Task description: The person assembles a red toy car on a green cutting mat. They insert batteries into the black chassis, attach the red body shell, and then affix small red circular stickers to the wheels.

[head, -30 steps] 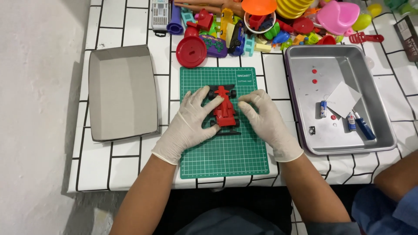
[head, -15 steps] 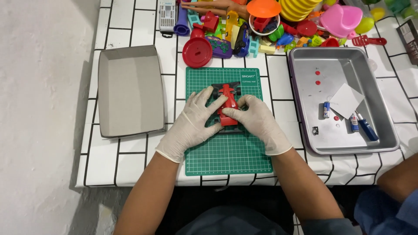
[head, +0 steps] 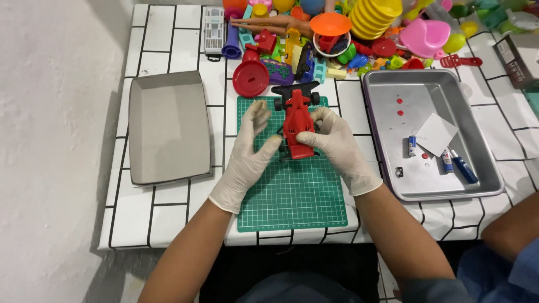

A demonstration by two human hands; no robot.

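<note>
A red toy racing car (head: 297, 120) with black wheels lies lengthwise on the upper part of a green cutting mat (head: 292, 185). My right hand (head: 331, 140), in a white glove, grips the car's near end from the right side. My left hand (head: 250, 151), also gloved, is spread open just left of the car, fingers apart; its thumb reaches toward the car's side, and whether it touches is unclear.
An empty grey tray (head: 168, 126) sits left of the mat. A metal tray (head: 435, 140) on the right holds batteries, a white card and a blue-handled tool. A heap of colourful plastic toys (head: 337, 33) lines the far edge. Another person's arm (head: 511, 230) shows at lower right.
My left hand has come off the car and opened beside it. The right hand keeps its hold on the car. The camera view has shifted, so the table sits lower in frame.
</note>
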